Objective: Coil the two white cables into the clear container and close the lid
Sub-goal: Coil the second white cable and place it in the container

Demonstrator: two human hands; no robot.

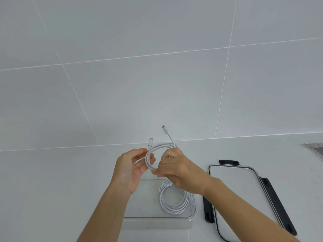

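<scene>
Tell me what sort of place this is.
Likely a kitchen or utility counter: large pale wall tiles behind, a smooth white countertop, and what looks like a metal sink edge at far right.

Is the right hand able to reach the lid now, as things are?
Probably yes, once freed: the right hand pinches the second cable together with the left hand. The lid lies uncovered on the counter, just right of the clear container, below that forearm.
</scene>
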